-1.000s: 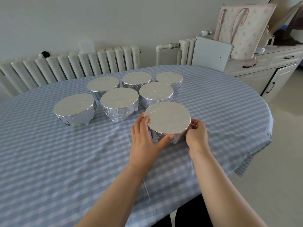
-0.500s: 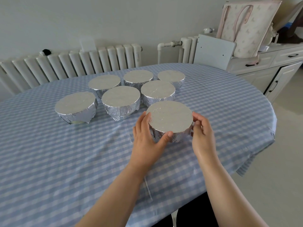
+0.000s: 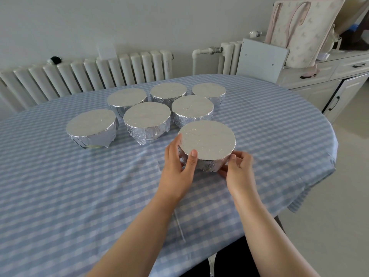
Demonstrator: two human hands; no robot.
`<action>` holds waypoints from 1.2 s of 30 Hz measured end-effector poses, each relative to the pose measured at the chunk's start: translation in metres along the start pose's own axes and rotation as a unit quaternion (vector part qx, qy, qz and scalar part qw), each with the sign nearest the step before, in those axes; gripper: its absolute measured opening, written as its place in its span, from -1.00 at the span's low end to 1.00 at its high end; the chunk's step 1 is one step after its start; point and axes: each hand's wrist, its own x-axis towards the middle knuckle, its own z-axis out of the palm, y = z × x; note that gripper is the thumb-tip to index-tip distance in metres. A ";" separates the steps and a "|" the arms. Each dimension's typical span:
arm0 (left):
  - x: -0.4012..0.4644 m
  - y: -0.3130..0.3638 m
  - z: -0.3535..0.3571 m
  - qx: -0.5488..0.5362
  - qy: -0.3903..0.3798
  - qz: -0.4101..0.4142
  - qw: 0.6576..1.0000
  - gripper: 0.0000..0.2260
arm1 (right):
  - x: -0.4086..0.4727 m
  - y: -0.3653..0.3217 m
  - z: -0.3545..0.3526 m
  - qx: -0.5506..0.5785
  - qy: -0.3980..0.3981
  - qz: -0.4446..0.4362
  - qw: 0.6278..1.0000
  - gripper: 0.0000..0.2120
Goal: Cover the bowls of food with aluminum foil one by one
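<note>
foil-covered bowl (image 3: 206,145) sits nearest on the checked tablecloth (image 3: 60,186); left hand (image 3: 176,168) grips its side, right hand (image 3: 238,169) pinches its foil.

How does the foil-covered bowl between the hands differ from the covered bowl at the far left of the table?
The near bowl is held: the left hand and right hand press its foil sides. The left bowl stands alone, untouched. The near bowl's foil hides its side fully; the left bowl shows a pale strip at its base. Both have flat foil tops and stand on the checked tablecloth.
</note>
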 end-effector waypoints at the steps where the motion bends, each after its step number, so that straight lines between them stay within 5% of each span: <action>1: 0.000 0.000 0.000 0.000 0.000 -0.001 1.000 -0.41 | 0.001 0.000 0.002 -0.008 0.005 0.000 1.000 -0.91; 9: -0.001 0.002 -0.001 0.008 0.002 -0.005 1.000 -0.55 | 0.004 -0.004 0.000 -0.008 0.001 0.038 0.999 -0.84; 18: -0.001 0.003 -0.005 -0.019 0.017 -0.051 0.998 -0.20 | 0.001 -0.021 -0.019 0.103 -0.023 0.093 0.990 -0.74; 28: -0.003 0.006 -0.006 -0.021 0.018 -0.058 0.998 -0.17 | 0.001 -0.023 -0.017 0.128 -0.055 0.103 0.985 -0.60; 33: 0.000 0.001 -0.007 -0.021 0.033 -0.062 0.997 -0.16 | 0.006 -0.026 -0.022 0.107 -0.076 0.113 0.985 -0.74; 36: 0.001 0.002 -0.008 -0.018 0.062 -0.073 0.995 -0.37 | 0.013 -0.029 -0.034 0.075 -0.024 0.074 0.994 -0.89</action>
